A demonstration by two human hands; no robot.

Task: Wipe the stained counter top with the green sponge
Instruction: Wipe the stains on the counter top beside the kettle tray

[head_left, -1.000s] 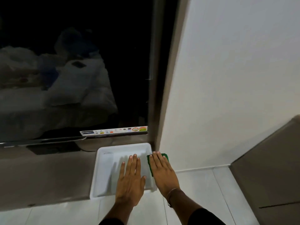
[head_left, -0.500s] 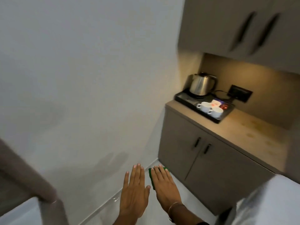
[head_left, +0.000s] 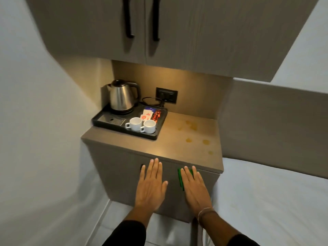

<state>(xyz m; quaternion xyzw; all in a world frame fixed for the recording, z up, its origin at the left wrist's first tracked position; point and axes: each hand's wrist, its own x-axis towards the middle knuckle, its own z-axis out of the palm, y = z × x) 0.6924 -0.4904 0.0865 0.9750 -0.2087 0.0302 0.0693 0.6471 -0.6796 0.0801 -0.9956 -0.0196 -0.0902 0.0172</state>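
Note:
A brown counter top (head_left: 168,148) tops a low cabinet straight ahead. Several yellowish stains (head_left: 192,126) mark its right half. My right hand (head_left: 194,186) is held flat, palm down, in front of the cabinet door just below the counter's front edge, with the green sponge (head_left: 180,178) under its palm; only the sponge's left edge and a bit between the fingers show. My left hand (head_left: 151,185) hovers flat beside it with fingers together and nothing in it.
A black tray (head_left: 106,119) on the counter's left half holds a steel kettle (head_left: 122,95), two white cups (head_left: 142,126) and sachets (head_left: 150,114). A wall socket (head_left: 166,95) sits behind. Upper cabinets (head_left: 195,32) hang overhead. A white bed (head_left: 275,201) lies to the right, a wall to the left.
My view has swung right from the television and white tray to the cabinet. Both hands kept their flat pose and moved apart. The sponge stays under my right hand.

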